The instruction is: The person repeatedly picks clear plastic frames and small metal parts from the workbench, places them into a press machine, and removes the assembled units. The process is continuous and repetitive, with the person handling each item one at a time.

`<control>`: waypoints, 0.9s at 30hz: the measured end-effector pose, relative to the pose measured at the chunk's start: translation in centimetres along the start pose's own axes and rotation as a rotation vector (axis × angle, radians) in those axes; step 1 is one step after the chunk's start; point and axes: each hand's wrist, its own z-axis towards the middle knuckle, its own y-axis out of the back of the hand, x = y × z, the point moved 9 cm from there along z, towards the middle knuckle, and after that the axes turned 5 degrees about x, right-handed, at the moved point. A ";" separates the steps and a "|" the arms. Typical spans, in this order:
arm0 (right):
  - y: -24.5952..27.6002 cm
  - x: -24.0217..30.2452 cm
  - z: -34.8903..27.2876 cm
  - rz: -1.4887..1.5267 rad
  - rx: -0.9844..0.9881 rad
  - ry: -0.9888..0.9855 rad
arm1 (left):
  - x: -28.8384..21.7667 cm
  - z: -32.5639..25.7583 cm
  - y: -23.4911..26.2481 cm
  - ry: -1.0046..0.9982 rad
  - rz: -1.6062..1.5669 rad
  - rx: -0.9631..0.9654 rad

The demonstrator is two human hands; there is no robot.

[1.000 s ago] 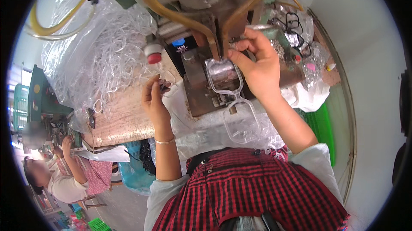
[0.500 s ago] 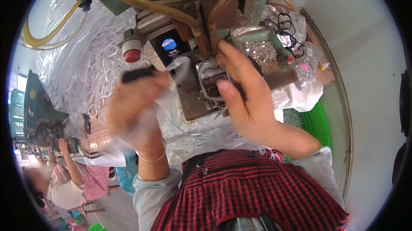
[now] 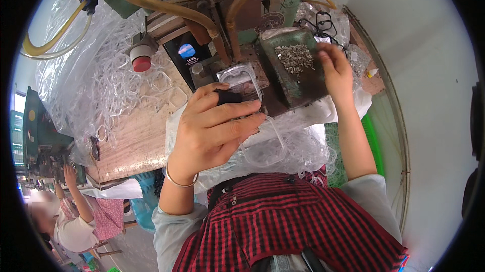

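Clear plastic glasses frame with two big rims [image 3: 277, 133], far rim lying over the grey metal block [image 3: 245, 87] just below two brown metal tips [image 3: 234, 49], near rim sticking out toward the wearer. From my remote seat, the left hand [image 3: 214, 125] is gripping it around the bridge. Right hand [image 3: 337, 72] has its fingers curled at the edge of the green metal tray [image 3: 305, 95], and I honestly can't tell if it's pinching anything.

Progress-wise, I'd call the frame roughly placed, but I can't make out any of the small silvery metal bits [image 3: 298, 59] on it. Plenty of those remain in the tray, and there's a huge heap of clear plastic frames [image 3: 121, 90] on the wooden tabletop [image 3: 136, 145], so I'd guess mid-batch.

Hard to see: left thumb and bridge are covered by fingers, right fingertips are blurry, and the near rim melts into the clear plastic behind it. No clue whether that black patch [image 3: 230, 98] is a finger cover. Machine top's cropped.
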 end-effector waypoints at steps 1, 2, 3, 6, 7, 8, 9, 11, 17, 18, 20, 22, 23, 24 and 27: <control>-0.3 -1.4 -0.1 -0.053 0.043 -0.029 | 0.0 0.2 0.1 0.000 -0.013 0.017; -0.7 -2.3 -0.1 -0.107 0.087 -0.058 | 0.0 0.5 0.2 -0.001 -0.025 0.033; -1.1 -1.0 -1.1 -0.169 0.114 -0.075 | 0.2 0.4 0.1 0.008 -0.033 0.044; -2.6 -0.1 -3.0 -0.429 0.248 -0.092 | 0.3 0.0 -0.1 0.010 -0.022 0.018; -3.0 1.0 -3.3 -0.492 0.189 0.019 | 0.3 -0.2 -0.1 0.013 -0.035 -0.005; -3.2 1.2 -3.6 -0.584 0.169 0.050 | 0.4 -0.7 -0.6 0.016 -0.047 -0.013; -3.7 1.6 -3.7 -0.661 0.151 0.090 | 0.5 -1.4 -1.0 0.024 -0.043 -0.020; -5.2 2.4 -3.8 -0.793 0.166 0.076 | 0.0 -2.4 -1.3 0.030 -0.075 -0.049; -3.7 1.4 -3.5 -0.306 0.066 -0.016 | 0.7 -11.4 7.6 0.296 0.285 -0.697; -3.4 1.0 -3.2 -0.162 0.039 -0.064 | 2.5 -12.4 10.1 0.382 0.231 -0.942; -3.5 2.5 -2.5 -0.200 0.031 0.058 | 7.1 -11.1 11.5 0.464 0.356 -0.733; -4.6 3.5 -2.2 -0.093 0.021 0.062 | 11.5 -9.3 9.5 0.462 0.613 -0.394; -5.1 3.3 -2.1 -0.037 0.020 0.065 | 14.4 -9.7 7.6 0.456 0.713 -0.186; -5.4 2.6 -1.9 -0.010 0.013 0.049 | 17.4 -10.7 5.2 0.446 0.809 0.027; -5.5 0.7 -2.3 -0.002 -0.009 -0.013 | 24.0 -16.2 1.5 0.537 0.631 0.192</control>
